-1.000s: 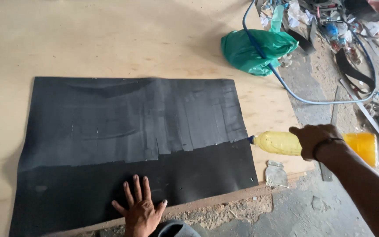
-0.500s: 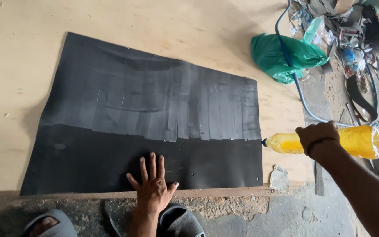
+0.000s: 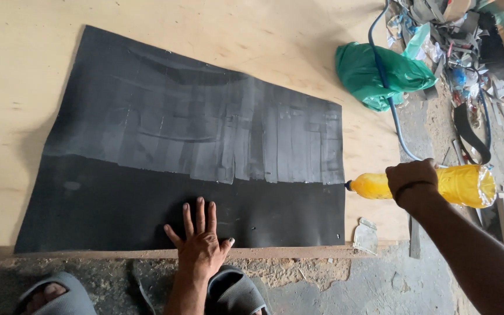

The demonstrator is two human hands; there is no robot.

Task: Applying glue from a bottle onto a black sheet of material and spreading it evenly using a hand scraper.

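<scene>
Hands on black sheet (image 3: 147, 198), yellow bottle (image 3: 462, 185)

— Where am I working here?

— A rough workshop, on the floor. I'm crouched in grey sandals (image 3: 237, 291) at the edge of a big plywood board (image 3: 24, 76) that has a black sheet (image 3: 147, 192) spread across it.

— What else makes it a workshop?

— Bare, dusty concrete (image 3: 380, 286) with sawdust along the board's edge, a blue hose (image 3: 393, 119) trailing over a green plastic bag (image 3: 368, 73), and a heap of straps, scraps and odd bits (image 3: 468, 52) in the corner.
</scene>
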